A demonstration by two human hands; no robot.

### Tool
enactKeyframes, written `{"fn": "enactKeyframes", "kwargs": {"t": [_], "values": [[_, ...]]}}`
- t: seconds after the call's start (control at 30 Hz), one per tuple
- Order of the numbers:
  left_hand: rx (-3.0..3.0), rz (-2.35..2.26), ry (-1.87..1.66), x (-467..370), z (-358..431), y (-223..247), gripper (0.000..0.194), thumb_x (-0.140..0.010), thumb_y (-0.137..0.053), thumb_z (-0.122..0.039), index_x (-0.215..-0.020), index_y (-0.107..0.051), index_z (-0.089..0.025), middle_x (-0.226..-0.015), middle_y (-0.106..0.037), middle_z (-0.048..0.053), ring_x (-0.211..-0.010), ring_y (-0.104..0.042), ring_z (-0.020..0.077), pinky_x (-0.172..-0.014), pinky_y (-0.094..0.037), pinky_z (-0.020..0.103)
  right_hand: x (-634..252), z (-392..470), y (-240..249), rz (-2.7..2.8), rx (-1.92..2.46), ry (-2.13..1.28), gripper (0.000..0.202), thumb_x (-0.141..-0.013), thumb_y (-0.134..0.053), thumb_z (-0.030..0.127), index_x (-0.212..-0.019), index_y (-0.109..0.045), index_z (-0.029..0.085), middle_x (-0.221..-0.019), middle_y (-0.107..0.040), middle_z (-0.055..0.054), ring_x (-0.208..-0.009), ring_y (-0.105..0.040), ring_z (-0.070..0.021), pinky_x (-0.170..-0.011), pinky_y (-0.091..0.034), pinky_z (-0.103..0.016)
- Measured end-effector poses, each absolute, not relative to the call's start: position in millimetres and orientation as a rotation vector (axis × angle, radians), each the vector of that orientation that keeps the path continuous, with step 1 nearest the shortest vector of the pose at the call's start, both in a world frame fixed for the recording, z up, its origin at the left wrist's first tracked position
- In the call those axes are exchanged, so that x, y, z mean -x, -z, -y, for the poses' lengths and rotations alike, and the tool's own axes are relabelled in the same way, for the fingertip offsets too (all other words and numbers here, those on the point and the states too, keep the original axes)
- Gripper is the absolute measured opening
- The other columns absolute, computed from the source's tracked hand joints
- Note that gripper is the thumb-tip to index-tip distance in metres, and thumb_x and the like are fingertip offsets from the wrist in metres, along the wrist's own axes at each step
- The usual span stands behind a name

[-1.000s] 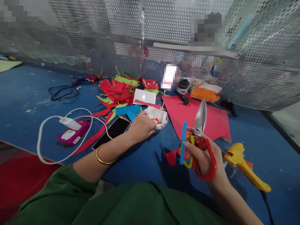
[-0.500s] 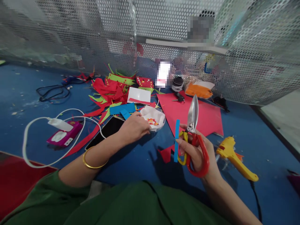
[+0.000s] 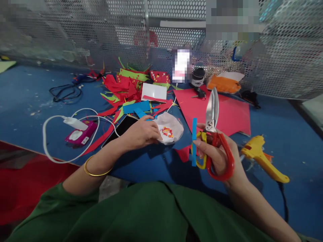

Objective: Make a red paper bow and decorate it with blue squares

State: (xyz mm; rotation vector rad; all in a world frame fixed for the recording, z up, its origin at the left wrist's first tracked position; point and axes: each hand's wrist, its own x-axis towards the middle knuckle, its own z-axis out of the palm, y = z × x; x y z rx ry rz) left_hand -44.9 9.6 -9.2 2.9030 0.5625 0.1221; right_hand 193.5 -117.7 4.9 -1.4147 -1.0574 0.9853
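My left hand (image 3: 144,133) has its fingers closed on the near-left rim of a small clear bowl (image 3: 178,129) lined with white paper. Tiny red, orange and white paper bits (image 3: 167,131) lie in the bowl. In my right hand (image 3: 222,151) are scissors (image 3: 212,111) with red and yellow handles, blades together and pointing up. The same hand pinches a narrow blue paper strip (image 3: 194,142) between thumb and fingers, upright beside the yellow handle. Below the strip a red paper scrap (image 3: 183,154) rests on the table.
A red sheet (image 3: 229,116) lies behind my right hand, with a yellow glue gun (image 3: 263,159) to its right. Red and green paper scraps (image 3: 121,85) heap at the back left. A purple device (image 3: 80,134) with a looping white cable is left. Perforated metal (image 3: 101,33) borders the back.
The view has shifted, so the table's things sit a little higher and further right. My left hand has tilted or moved the bowl slightly; both hands keep their holds.
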Motion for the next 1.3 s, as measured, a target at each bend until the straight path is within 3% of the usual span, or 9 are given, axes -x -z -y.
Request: {"fn": "enactKeyframes", "kwargs": {"t": [0.13, 0.27, 0.33, 0.4, 0.47, 0.57, 0.8, 1.13, 1.3], "values": [[-2.898, -0.603, -0.17, 46, -7, 2, 0.029, -0.085, -0.071, -0.027, -0.115, -0.071, -0.026, -0.111, -0.076, 0.005, -0.115, -0.063, 0.0237, -0.117, -0.019, 0.05, -193, 118, -4, 1.085, 1.429, -0.988, 0.047, -0.079, -0.075, 0.036, -0.122, -0.065, 0.018, -0.06, -0.057, 0.007, -0.049, -0.055, -0.0118, -0.047, -0.048, -0.026], [-2.836, -0.559, -0.168, 44, -3, -4, 0.02, -0.081, -0.076, -0.04, -0.094, -0.074, -0.025, -0.099, -0.078, 0.003, -0.112, -0.065, 0.0254, -0.12, -0.013, 0.055, -192, 118, -1, 1.086, 1.43, -1.001, 0.048, -0.077, -0.075, 0.035, -0.122, -0.065, 0.019, -0.061, -0.058, 0.007, -0.049, -0.056, -0.0117, -0.046, -0.048, -0.026], [-2.741, -0.591, -0.311, 40, 0, -8, 0.026, -0.079, -0.077, -0.048, -0.089, -0.075, -0.024, -0.095, -0.078, 0.003, -0.108, -0.067, 0.026, -0.119, -0.019, 0.054, -191, 117, -2, 1.087, 1.46, -1.014, 0.048, -0.077, -0.075, 0.035, -0.121, -0.064, 0.019, -0.061, -0.059, 0.007, -0.048, -0.055, -0.0118, -0.045, -0.048, -0.026], [-2.532, -0.691, -0.563, 32, 5, -15, 0.031, -0.08, -0.074, -0.051, -0.091, -0.076, -0.022, -0.099, -0.079, 0.006, -0.104, -0.069, 0.0251, -0.11, -0.036, 0.047, -189, 116, -5, 1.087, 1.479, -1.024, 0.048, -0.077, -0.075, 0.037, -0.12, -0.063, 0.018, -0.063, -0.06, 0.006, -0.047, -0.055, -0.0118, -0.044, -0.047, -0.026], [-2.218, -0.823, -0.734, 19, 11, -22, 0.026, -0.089, -0.066, -0.043, -0.084, -0.077, -0.02, -0.09, -0.079, 0.006, -0.088, -0.071, 0.0207, -0.085, -0.05, 0.034, -186, 114, -10, 1.097, 1.471, -1.019, 0.051, -0.076, -0.076, 0.037, -0.121, -0.062, 0.018, -0.064, -0.061, 0.006, -0.047, -0.055, -0.0117, -0.044, -0.048, -0.026], [-1.845, -0.928, -0.733, -1, 19, -28, 0.019, -0.082, -0.072, -0.034, -0.073, -0.076, -0.018, -0.071, -0.074, 0.003, -0.068, -0.066, 0.0157, -0.063, -0.048, 0.027, -179, 111, -18, 1.107, 1.422, -1.009, 0.054, -0.074, -0.078, 0.035, -0.123, -0.06, 0.02, -0.062, -0.06, 0.007, -0.045, -0.054, -0.0115, -0.043, -0.047, -0.026], [-1.331, -0.797, -0.788, -8, 24, -19, 0.011, -0.076, -0.075, -0.027, -0.073, -0.073, -0.016, -0.076, -0.07, 0.001, -0.067, -0.061, 0.0118, -0.069, -0.053, 0.028, -155, 103, -20, 1.099, 1.342, -1.079, 0.039, -0.067, -0.083, 0.036, -0.098, -0.062, 0.024, -0.061, -0.057, 0.008, -0.044, -0.052, -0.0108, -0.042, -0.047, -0.025], [-1.171, -0.835, -0.695, 8, 11, -23, 0.007, -0.091, -0.061, -0.017, -0.084, -0.059, -0.017, -0.081, -0.075, 0.003, -0.06, -0.069, 0.0115, -0.058, -0.053, 0.024, -183, 93, -16, 1.251, 1.392, -1.038, 0.039, -0.081, -0.074, 0.048, -0.109, -0.07, 0.021, -0.064, -0.061, 0.001, -0.051, -0.055, -0.013, -0.044, -0.045, -0.024], [-1.158, -0.944, -0.671, 14, 4, -16, 0.009, -0.089, -0.058, -0.01, -0.089, -0.066, -0.014, -0.076, -0.075, 0.003, -0.051, -0.063, 0.0078, -0.05, -0.051, 0.02, -221, 106, -8, 1.508, 1.488, -0.961, 0.049, -0.07, -0.083, 0.046, -0.113, -0.071, 0.025, -0.075, -0.068, -0.001, -0.062, -0.062, -0.0181, -0.053, -0.052, -0.026]]}}
